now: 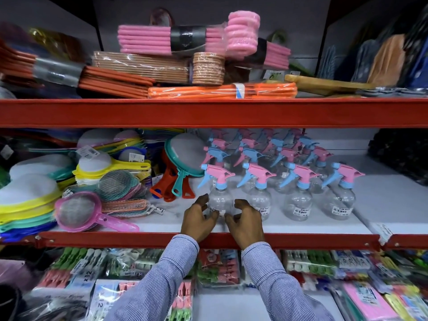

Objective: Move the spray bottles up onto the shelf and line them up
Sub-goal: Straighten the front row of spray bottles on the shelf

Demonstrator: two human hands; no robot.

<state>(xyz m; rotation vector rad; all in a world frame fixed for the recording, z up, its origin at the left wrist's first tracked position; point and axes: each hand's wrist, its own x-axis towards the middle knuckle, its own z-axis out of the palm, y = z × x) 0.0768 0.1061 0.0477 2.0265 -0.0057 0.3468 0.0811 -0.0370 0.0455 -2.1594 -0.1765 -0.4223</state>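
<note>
On the middle shelf, just behind its red front rail (pixel 162 239), the left hand (pixel 196 220) and the right hand (pixel 246 222) flank the base of a clear plastic spray bottle with a pink trigger head and blue collar (pixel 218 193). Both hands are open with fingers curled toward the bottle; the left fingertips appear to touch its lower side, while the right fingertips sit just beside it, and neither hand is closed around it. Both sleeves are blue-and-white striped. This bottle stands upright at the left end of a front row of four like bottles; the next one (pixel 259 195) stands just to its right. More rows of pink and blue trigger heads (pixel 266 149) stand behind them. To the left lie a teal-rimmed round strainer (pixel 185 154) and a pink-rimmed mesh sieve (pixel 80 210).
</note>
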